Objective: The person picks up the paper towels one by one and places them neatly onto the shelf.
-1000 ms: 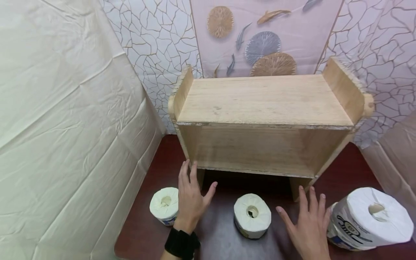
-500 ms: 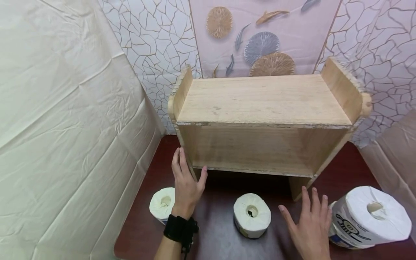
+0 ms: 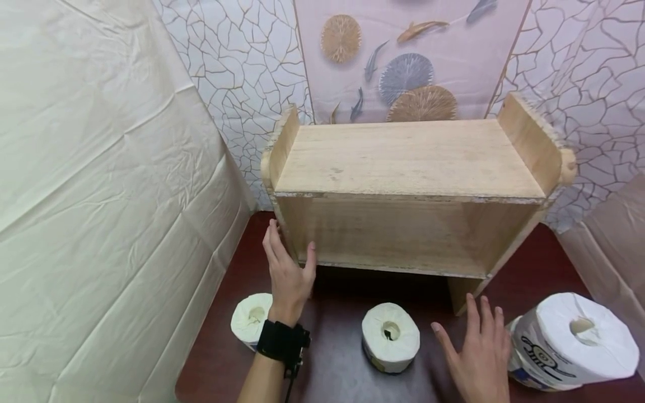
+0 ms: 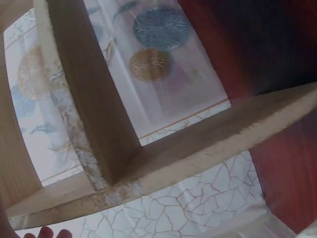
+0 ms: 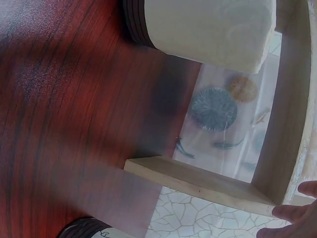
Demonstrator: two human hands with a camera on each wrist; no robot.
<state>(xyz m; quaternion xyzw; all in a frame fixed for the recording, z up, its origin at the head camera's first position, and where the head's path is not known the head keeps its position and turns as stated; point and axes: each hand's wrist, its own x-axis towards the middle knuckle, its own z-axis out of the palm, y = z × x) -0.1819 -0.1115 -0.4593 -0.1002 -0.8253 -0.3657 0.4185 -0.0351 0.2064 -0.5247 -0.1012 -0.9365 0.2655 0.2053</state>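
My left hand [image 3: 289, 280] is at the left side panel of a wooden shelf [image 3: 410, 159], fingers extended along its outer side and thumb in front. Whether it touches the wood cannot be told. Its fingertips [image 4: 46, 232] show at the lower left of the left wrist view. My right hand [image 3: 478, 352] hovers with spread fingers between two places: a toilet roll [image 3: 377, 330] at the middle and a stack of toilet rolls [image 3: 587, 336] at the right. It holds nothing. Another toilet roll [image 3: 248, 322] stands left of my left wrist, partly hidden by it.
The shelf stands on a dark red table [image 3: 216, 358] near the patterned back wall hanging [image 3: 227, 67]. Pale cloth [image 3: 111, 196] walls in the left side. Another cloth [image 3: 612, 235] hangs at the right. A black band [image 3: 282, 342] with a cable sits on the left wrist.
My left hand has moved left and forward, from in front of the shelf's left front edge to its outer side. The right hand has barely moved. The shelf and rolls stay put.
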